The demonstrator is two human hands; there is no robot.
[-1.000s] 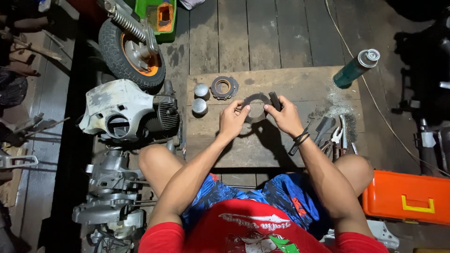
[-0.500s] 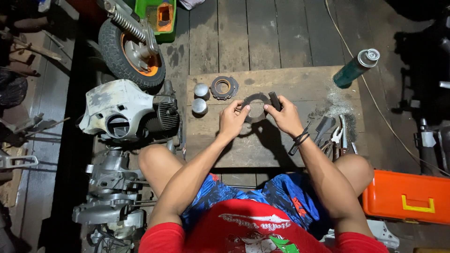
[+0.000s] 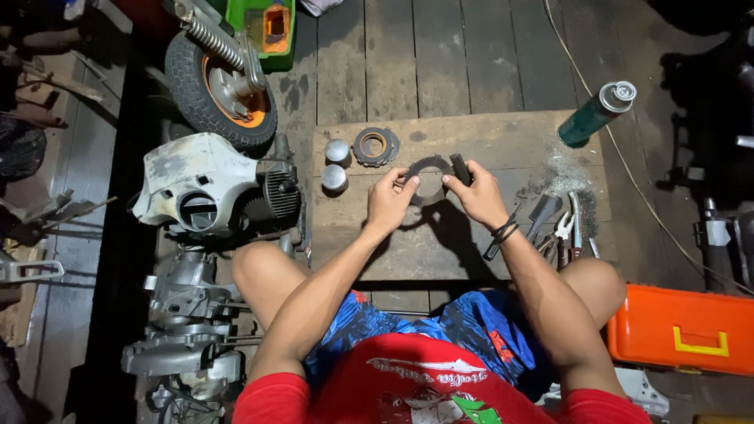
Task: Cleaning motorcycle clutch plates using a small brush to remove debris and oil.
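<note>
Both my hands hold up a thin dark ring-shaped disc [image 3: 426, 169] above a wooden board [image 3: 487, 141]. My left hand [image 3: 390, 200] pinches the ring's left edge. My right hand [image 3: 473, 195] grips its right edge and also clasps a small dark block [image 3: 460, 168] between fingers and thumb. Farther back on the board lies a stack of similar toothed rings [image 3: 375, 146], with two small round metal caps [image 3: 336, 164] to its left.
An engine block with a white cowl [image 3: 196, 184] and a small wheel [image 3: 220, 86] stand at the left. A green spray can [image 3: 597, 115] lies at the board's far right corner. Pliers and hand tools [image 3: 554, 228] sit by my right knee, an orange toolbox [image 3: 682, 330] farther right.
</note>
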